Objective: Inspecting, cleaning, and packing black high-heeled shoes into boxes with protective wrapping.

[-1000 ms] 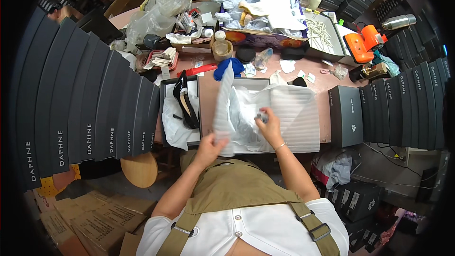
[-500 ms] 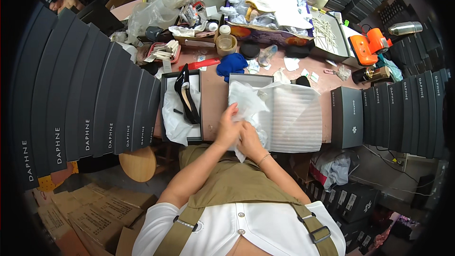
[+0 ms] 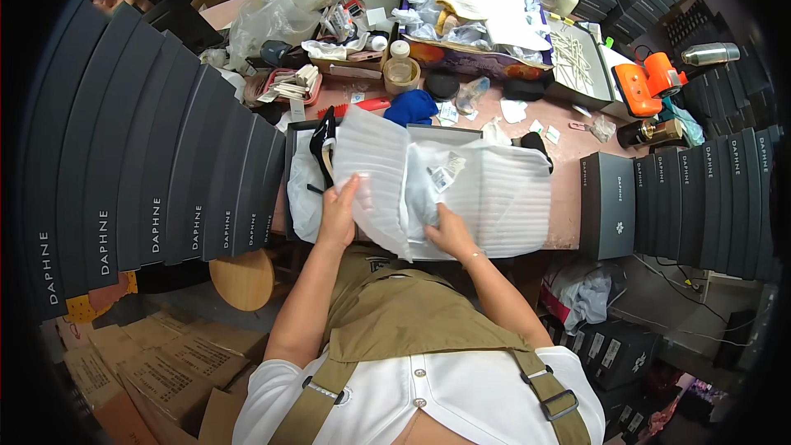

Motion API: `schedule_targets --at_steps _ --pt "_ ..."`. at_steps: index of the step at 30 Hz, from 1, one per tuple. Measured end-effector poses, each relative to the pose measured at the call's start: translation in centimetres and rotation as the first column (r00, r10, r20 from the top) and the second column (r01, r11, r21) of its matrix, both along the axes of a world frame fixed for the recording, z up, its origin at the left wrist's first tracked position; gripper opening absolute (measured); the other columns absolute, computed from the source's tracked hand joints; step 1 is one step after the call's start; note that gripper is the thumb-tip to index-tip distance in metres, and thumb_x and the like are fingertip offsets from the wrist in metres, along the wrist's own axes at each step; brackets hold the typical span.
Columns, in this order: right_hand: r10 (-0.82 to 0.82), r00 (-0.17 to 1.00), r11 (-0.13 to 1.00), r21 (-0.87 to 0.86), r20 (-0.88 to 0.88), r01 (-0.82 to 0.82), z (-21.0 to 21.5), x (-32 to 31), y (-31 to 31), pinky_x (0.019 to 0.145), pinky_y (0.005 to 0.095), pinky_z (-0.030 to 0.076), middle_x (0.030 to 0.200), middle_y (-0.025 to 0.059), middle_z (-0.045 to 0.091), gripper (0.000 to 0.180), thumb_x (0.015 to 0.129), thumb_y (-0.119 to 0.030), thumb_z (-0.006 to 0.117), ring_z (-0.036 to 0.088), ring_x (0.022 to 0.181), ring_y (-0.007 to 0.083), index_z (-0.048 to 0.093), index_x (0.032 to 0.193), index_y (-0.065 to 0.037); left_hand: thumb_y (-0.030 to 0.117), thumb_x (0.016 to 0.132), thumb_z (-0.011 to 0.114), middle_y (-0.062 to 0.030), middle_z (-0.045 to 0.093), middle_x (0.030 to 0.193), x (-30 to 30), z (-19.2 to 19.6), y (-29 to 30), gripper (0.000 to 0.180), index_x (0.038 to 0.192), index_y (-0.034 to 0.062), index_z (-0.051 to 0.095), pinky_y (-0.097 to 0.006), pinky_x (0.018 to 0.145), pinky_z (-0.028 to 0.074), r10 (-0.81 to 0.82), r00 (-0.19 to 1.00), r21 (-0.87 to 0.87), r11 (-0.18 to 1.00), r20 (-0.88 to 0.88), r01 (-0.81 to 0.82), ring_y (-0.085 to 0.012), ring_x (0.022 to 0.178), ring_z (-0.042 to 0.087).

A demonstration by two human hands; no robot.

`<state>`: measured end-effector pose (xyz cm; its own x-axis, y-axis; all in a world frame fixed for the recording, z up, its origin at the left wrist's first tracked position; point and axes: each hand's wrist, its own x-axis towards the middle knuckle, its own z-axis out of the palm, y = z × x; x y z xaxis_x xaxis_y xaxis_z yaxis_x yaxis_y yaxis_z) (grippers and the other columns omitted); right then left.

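The hands, together half a second ago, are now apart: the left hand [image 3: 338, 213] holds a ribbed white foam flap [image 3: 372, 166], which now partly covers the black shoe [image 3: 324, 147] in the left-hand box, while the right hand [image 3: 451, 232] touches white wrapping [image 3: 422, 189] over the middle open box [image 3: 449, 134], its grip unclear. A small label [image 3: 446, 171], too tiny to read, lies on that wrapping; stacked dark boxes [image 3: 180, 156] bear pale lettering.

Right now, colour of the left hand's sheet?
The sheet is translucent white, faintly striped; best in the head view.
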<state>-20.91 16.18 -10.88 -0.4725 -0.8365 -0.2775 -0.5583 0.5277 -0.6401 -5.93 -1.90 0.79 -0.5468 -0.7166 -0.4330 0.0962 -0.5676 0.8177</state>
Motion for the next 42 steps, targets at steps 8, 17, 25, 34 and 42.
schedule_targets --at_steps 8,17,25,34,42 --pt "-0.03 0.999 0.98 -0.196 -0.04 0.022 -2.4 -3.9 -3.4 0.075 0.0414 0.049 0.097 0.0241 0.062 0.043 0.087 -0.019 0.056 0.061 0.085 0.0366 0.05 0.124 0.003 0.035 0.095 0.054 -0.0057 0.063 0.103 1.8 -2.1 2.6 0.041 0.116 -0.0007 0.056 -0.027 0.073 0.05 -0.171 0.98 0.089 0.98 -0.101 0.18 -0.0137 0.087 0.062" --pt "0.143 0.963 0.96 0.267 -0.229 -0.08 -2.1 -7.2 -7.8 0.071 0.0375 0.049 0.093 0.0158 0.066 0.035 0.09 -0.016 0.051 0.063 0.079 0.0247 0.054 0.121 -0.001 0.036 0.098 0.044 -0.0154 0.056 0.122 4.4 -4.3 3.7 0.05 0.13 -0.0024 0.048 -0.036 0.096 0.042 -0.43 0.899 -0.18 0.881 0.082 0.437 -0.0266 0.111 0.055" --pt "-0.254 0.965 0.956 -0.136 0.066 0.26 6.4 -12.9 -7.5 0.06 0.0298 0.049 0.096 0.0089 0.067 0.027 0.092 -0.013 0.052 0.063 0.07 0.0154 0.06 0.114 0.001 0.031 0.086 0.061 -0.0164 0.047 0.133 -7.7 -7.2 5.3 0.052 0.129 0.0039 0.049 -0.053 0.11 0.023 -0.216 0.309 -0.368 -0.34 0.926 0.865 -0.0326 0.135 0.03" --pt "0.031 0.973 0.992 -0.13 0.229 -0.001 4.6 -2.4 -2.1 0.091 0.0368 0.045 0.115 0.0231 0.058 0.045 0.09 -0.017 0.058 0.057 0.106 0.032 0.047 0.128 0.004 0.019 0.08 0.069 -0.0275 0.035 0.137 0.7 -10.3 -2.9 0.075 0.138 -0.0037 0.029 -0.044 0.107 0.029 0.5 0.78 -0.892 0.422 0.377 0.16 -0.0389 0.127 0.036" --pt "0.05 0.969 0.975 -0.221 0.242 0.005 10.1 -0.9 -3.7 0.098 0.0401 0.04 0.136 0.0248 0.041 0.07 0.082 -0.022 0.069 0.045 0.122 0.0371 0.035 0.139 0.0 0.015 0.085 0.047 -0.0164 0.064 0.098 3.9 -11.8 -7.9 0.042 0.123 -0.0037 0.052 -0.033 0.08 0.048 0.233 0.881 -0.457 0.889 0.413 -0.021 -0.0258 0.089 0.062"
